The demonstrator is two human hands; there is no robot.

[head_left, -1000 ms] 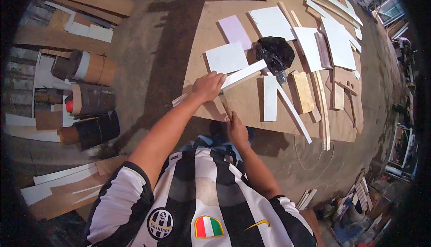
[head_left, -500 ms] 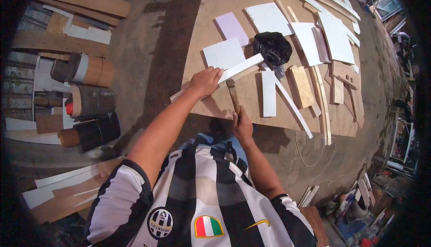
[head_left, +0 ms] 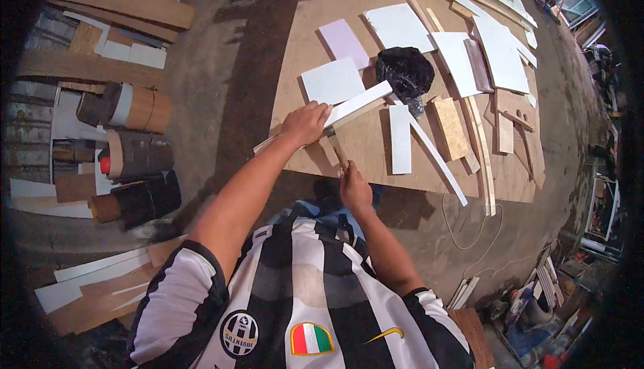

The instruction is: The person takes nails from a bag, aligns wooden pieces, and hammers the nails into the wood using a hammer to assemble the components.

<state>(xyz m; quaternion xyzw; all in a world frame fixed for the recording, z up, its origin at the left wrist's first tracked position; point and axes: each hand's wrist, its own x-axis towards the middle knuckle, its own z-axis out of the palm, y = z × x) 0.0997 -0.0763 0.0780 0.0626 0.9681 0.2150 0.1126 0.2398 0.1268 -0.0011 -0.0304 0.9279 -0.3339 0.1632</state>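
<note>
My left hand (head_left: 306,125) is closed around a long white strip (head_left: 360,104) that lies slanting across the near left part of the wooden table (head_left: 376,157). My right hand (head_left: 355,186), at the table's front edge, grips the wooden handle of a hammer (head_left: 339,149). The hammer's head end is up against the strip's near side, just right of my left hand. Behind the strip lies a white panel (head_left: 332,80). A black plastic bag (head_left: 405,72) sits beyond the strip's right end.
Right of the strip lie a short white board (head_left: 400,139), a thin white strip (head_left: 437,157) and a yellowish wood block (head_left: 451,129). More panels cover the table's far right. Rolled sheets (head_left: 144,153) stand on the left, and a cord (head_left: 463,245) hangs below the front edge.
Over the last second the hammer swung away from the strip towards the right, then came back against it. My left hand kept its hold, and the view shifted slightly.
</note>
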